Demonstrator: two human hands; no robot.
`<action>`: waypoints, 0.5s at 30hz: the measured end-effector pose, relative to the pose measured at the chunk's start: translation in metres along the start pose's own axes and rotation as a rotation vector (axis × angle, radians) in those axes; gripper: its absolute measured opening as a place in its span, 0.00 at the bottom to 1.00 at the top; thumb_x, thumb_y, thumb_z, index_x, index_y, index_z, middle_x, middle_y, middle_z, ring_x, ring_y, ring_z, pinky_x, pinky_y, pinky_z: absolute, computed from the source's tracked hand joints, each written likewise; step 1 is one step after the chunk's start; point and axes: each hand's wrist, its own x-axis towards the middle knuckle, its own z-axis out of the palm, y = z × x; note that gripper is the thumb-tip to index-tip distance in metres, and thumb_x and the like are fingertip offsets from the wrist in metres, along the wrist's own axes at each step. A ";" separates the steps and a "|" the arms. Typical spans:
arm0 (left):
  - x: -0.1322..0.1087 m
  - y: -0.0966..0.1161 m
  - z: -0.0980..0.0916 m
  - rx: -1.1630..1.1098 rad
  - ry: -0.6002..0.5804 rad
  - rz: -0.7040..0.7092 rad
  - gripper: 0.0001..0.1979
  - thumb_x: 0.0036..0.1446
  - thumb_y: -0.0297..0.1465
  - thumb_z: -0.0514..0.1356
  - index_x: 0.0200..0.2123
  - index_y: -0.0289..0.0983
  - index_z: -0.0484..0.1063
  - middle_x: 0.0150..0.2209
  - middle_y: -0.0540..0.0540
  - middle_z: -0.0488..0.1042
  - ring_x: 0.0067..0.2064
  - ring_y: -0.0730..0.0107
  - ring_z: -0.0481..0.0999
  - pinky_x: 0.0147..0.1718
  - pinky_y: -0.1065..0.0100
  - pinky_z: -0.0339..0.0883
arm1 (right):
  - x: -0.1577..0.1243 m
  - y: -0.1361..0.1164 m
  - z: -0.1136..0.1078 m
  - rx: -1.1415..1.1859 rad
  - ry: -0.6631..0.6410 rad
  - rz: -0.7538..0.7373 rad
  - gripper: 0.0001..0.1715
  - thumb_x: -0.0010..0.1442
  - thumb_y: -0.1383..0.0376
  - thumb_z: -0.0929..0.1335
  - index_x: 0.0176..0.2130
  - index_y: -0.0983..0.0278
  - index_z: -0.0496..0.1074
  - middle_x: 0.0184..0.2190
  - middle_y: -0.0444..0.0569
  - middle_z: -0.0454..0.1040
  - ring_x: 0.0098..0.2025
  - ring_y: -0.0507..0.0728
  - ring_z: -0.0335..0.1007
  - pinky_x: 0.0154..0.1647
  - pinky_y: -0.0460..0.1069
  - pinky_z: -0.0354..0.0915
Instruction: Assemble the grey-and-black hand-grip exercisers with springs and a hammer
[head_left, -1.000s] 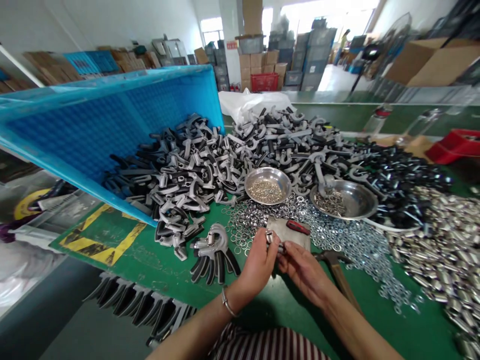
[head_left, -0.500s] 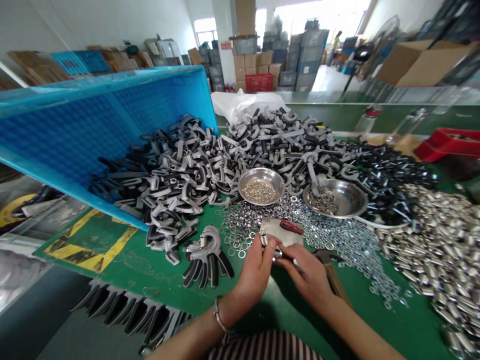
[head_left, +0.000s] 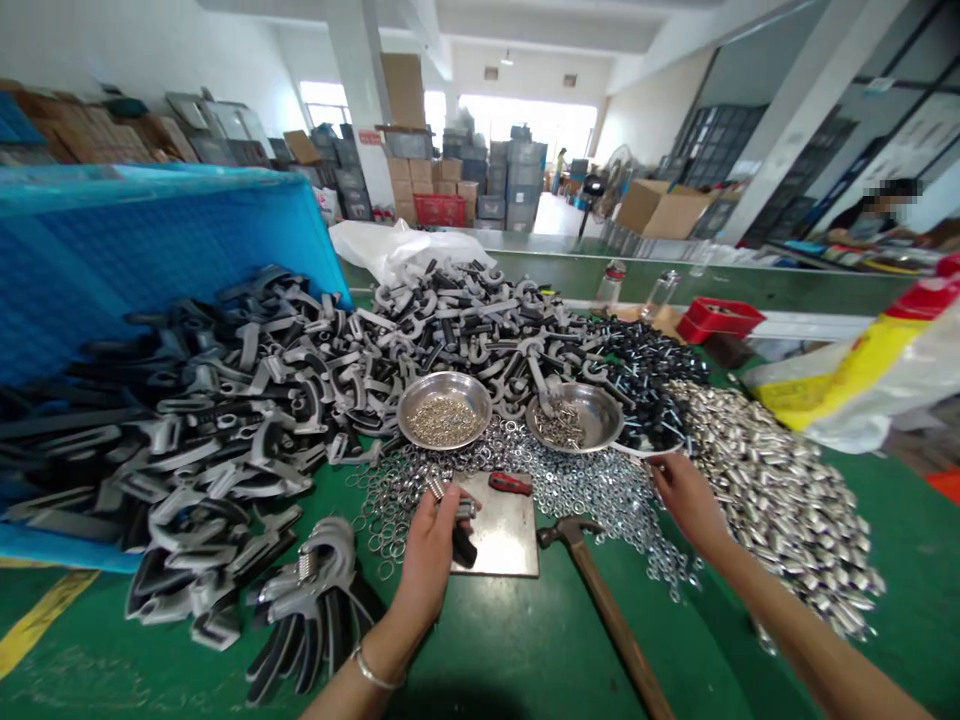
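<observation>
My left hand (head_left: 429,558) is closed around a hand-grip piece (head_left: 464,545) with a coil spring and a black handle, over the metal plate (head_left: 510,545). My right hand (head_left: 688,502) reaches out to the right, its fingertips together at the edge of the loose washers (head_left: 600,495), near black-headed bolts (head_left: 651,365). What those fingertips hold, if anything, is too small to make out. A red-and-black screwdriver (head_left: 510,484) lies across the plate's far edge. Between my hands rests a hammer (head_left: 592,580) with a wooden handle.
Two steel bowls of small parts, the left bowl (head_left: 411,428) and the right bowl (head_left: 611,412), stand before heaped grey-black handles (head_left: 450,320). A blue crate (head_left: 322,240) lies tipped at left. Silver cylinders (head_left: 787,500) cover the right side. Assembled grips (head_left: 330,560) sit front left.
My right hand has left my left hand and moved right to the washers' edge. The hand-grip piece stays in my left hand. The view has swung right, uncovering the hammer.
</observation>
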 end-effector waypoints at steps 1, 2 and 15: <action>-0.003 0.000 0.005 0.003 -0.018 -0.012 0.22 0.58 0.51 0.59 0.37 0.36 0.70 0.34 0.48 0.75 0.31 0.70 0.72 0.32 0.70 0.69 | 0.016 0.012 -0.002 -0.031 0.023 0.027 0.15 0.64 0.67 0.60 0.45 0.68 0.73 0.41 0.62 0.74 0.45 0.65 0.71 0.50 0.61 0.66; -0.007 0.000 0.009 0.010 -0.045 -0.021 0.22 0.57 0.52 0.60 0.36 0.36 0.70 0.33 0.48 0.75 0.32 0.70 0.73 0.32 0.70 0.69 | 0.032 0.021 -0.004 -0.059 0.038 0.046 0.15 0.64 0.69 0.61 0.46 0.69 0.73 0.43 0.63 0.73 0.48 0.66 0.69 0.52 0.61 0.64; -0.016 -0.021 0.033 0.099 -0.165 -0.058 0.30 0.47 0.61 0.61 0.29 0.37 0.72 0.24 0.47 0.73 0.25 0.69 0.71 0.26 0.70 0.67 | 0.098 0.009 -0.035 0.058 0.033 0.206 0.19 0.66 0.59 0.68 0.53 0.65 0.70 0.52 0.53 0.72 0.49 0.60 0.73 0.49 0.59 0.71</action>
